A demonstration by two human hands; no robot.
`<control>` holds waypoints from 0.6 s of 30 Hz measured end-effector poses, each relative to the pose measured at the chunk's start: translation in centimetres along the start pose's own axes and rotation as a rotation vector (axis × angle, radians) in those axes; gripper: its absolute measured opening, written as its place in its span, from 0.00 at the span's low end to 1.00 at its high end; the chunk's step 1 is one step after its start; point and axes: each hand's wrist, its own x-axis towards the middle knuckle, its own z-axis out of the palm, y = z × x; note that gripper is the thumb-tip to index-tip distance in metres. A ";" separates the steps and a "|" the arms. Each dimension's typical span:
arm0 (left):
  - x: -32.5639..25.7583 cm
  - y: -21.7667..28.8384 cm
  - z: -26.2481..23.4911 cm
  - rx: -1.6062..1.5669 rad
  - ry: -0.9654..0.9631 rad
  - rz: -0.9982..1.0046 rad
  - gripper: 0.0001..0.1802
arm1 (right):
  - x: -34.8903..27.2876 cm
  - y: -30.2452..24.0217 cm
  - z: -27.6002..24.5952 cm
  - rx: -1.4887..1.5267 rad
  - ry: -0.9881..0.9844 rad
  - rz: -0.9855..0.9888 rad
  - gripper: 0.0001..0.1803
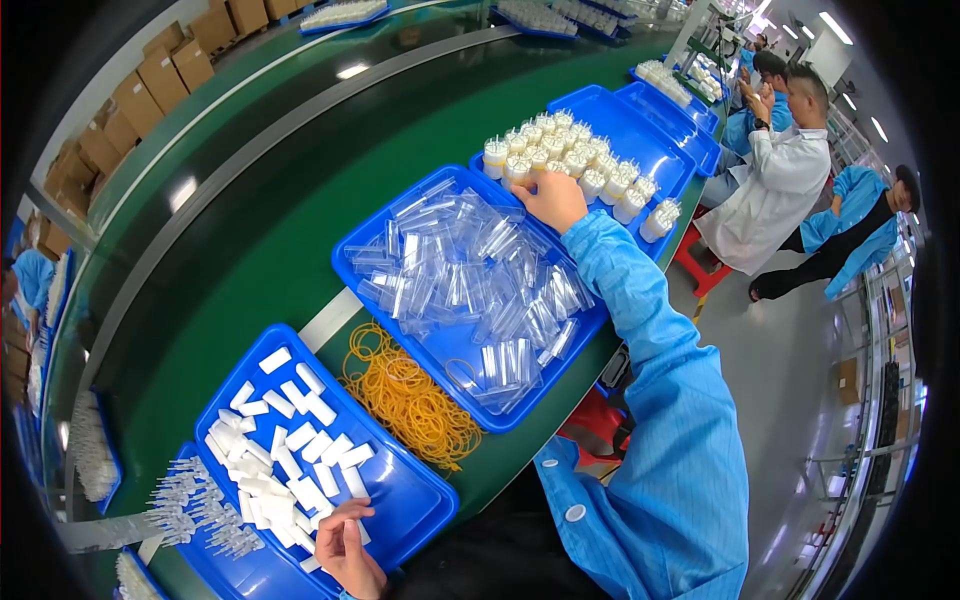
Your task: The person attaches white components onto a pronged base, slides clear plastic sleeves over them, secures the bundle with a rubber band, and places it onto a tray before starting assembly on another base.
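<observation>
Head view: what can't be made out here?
All in the head view:
Right hand: its back hides whether the grip holds the white cylinder beside it.
Left hand: lower edge cuts off its arm.
Clear sleeves: overlap hides their count.
Far-left co-worker: cut off by dark rim.

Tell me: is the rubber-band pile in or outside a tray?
Outside: the rubber-band pile lies on the green tabletop between blue trays.

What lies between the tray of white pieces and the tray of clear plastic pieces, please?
In the head view, a heap of yellow rubber bands lies between them on the green surface, beside a pale strip.
</observation>
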 end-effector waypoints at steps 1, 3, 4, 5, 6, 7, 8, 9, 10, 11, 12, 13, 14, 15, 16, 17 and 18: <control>0.0 0.0 0.0 -0.007 0.003 0.000 0.08 | -0.3 0.2 -0.3 0.028 -0.016 -0.012 0.17; 0.1 0.0 0.1 -0.002 -0.002 0.001 0.08 | -0.5 0.6 -0.6 0.055 -0.032 -0.024 0.17; 0.1 0.1 0.1 0.004 -0.006 0.002 0.08 | -0.6 0.8 -0.7 0.059 -0.003 -0.017 0.17; 0.1 0.1 0.1 0.004 -0.006 0.002 0.08 | -0.7 1.0 -0.8 0.063 0.027 -0.010 0.17; 0.1 0.1 0.1 0.010 -0.013 -0.001 0.08 | -0.7 1.1 -0.7 0.062 0.027 -0.008 0.17; 0.1 0.1 0.1 0.016 -0.021 -0.002 0.08 | -0.6 1.1 -0.5 0.085 0.035 -0.018 0.18; 0.1 0.0 0.1 0.017 -0.024 -0.002 0.08 | -0.6 1.1 -0.4 0.107 0.044 -0.029 0.18; 0.1 -0.1 0.1 0.005 -0.031 0.007 0.08 | -0.6 0.9 -0.4 0.109 0.045 -0.028 0.18; 0.1 -0.1 0.1 -0.007 -0.038 0.016 0.08 | -0.6 0.7 -0.4 0.087 0.031 -0.023 0.18; 0.0 -0.1 0.0 -0.006 -0.039 0.018 0.08 | -0.7 0.6 -0.5 0.065 0.018 -0.018 0.18; 0.0 -0.1 0.0 -0.010 -0.026 0.011 0.08 | -0.8 0.5 -0.8 0.067 0.020 -0.018 0.18; 0.0 0.0 0.0 -0.014 -0.014 0.004 0.08 | -1.0 0.6 -1.1 0.054 0.031 -0.027 0.18; 0.0 0.0 0.1 -0.013 -0.014 0.006 0.08 | -1.0 0.6 -1.5 0.040 0.042 -0.036 0.18; -0.1 0.1 0.2 0.001 -0.001 -0.001 0.08 | -1.1 0.8 -2.0 0.040 0.043 -0.036 0.18; -0.1 0.2 0.2 0.015 0.012 -0.008 0.08 | -1.2 1.2 -2.6 0.018 0.055 -0.014 0.19; -0.1 0.1 0.1 0.015 0.013 -0.008 0.08 | -1.3 1.6 -3.1 -0.004 0.065 0.007 0.20; -0.1 0.0 0.1 -0.005 0.001 0.004 0.08 | -1.4 2.1 -3.6 -0.005 0.066 0.006 0.20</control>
